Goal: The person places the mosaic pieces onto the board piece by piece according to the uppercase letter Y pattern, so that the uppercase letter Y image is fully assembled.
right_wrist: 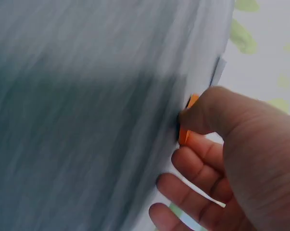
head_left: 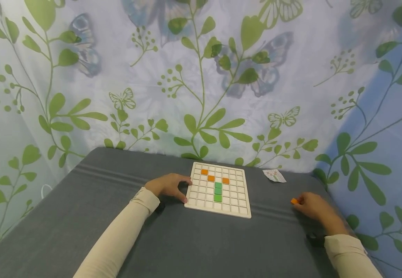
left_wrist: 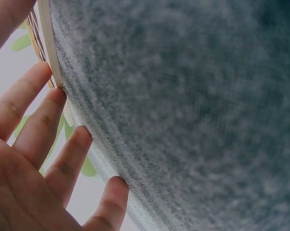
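A pale square grid board lies on the grey surface. Several orange tiles sit in its upper cells, with a short column of green tiles below them. At the board's left edge rests my left hand, thumb near the front corner. In the left wrist view its fingers are spread and fairly straight, two fingertips right at the board's side. Off to the right, my right hand pinches a small orange tile between thumb and forefinger, close over the grey surface. Its other fingers are loosely bent.
A small printed card lies behind and right of the board. The grey cloth-covered surface meets a hanging leaf-and-butterfly curtain at the back and on the right side.
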`<state>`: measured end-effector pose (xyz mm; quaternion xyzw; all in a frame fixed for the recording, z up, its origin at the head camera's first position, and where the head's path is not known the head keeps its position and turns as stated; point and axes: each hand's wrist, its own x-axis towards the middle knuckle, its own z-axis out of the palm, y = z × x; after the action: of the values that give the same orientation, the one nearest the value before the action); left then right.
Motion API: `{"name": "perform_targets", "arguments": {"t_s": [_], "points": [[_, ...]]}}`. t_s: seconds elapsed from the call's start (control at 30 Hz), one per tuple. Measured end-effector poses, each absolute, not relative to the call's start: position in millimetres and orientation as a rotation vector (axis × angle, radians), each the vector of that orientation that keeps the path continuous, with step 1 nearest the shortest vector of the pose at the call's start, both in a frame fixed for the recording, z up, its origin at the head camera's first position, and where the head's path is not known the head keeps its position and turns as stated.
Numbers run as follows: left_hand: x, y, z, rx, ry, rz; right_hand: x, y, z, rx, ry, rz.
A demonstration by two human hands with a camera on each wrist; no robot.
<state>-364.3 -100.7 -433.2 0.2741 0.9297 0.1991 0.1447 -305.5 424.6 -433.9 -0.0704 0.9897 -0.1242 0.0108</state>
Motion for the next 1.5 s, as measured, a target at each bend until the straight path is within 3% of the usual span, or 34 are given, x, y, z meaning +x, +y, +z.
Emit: {"name": "perform_targets", "arguments": {"t_s": [0.3, 0.6, 1.07, 1.5], "points": [[-366, -103, -435, 0.790, 2.675, 0.588, -349, 328, -414, -0.527, 3.070, -0.433], [-366, -106, -438, 0.796, 2.693, 0.599, -395, 248, -409, -0.528, 2.955, -0.468], [-364, -100, -438, 0.789, 2.673, 0.617, -409, 241, -421, -0.600, 2.920, -0.473], [-362, -101, -435, 0.772, 2.677, 0.602, -409, 239, -428, -0.476, 2.948, -0.577]]}}
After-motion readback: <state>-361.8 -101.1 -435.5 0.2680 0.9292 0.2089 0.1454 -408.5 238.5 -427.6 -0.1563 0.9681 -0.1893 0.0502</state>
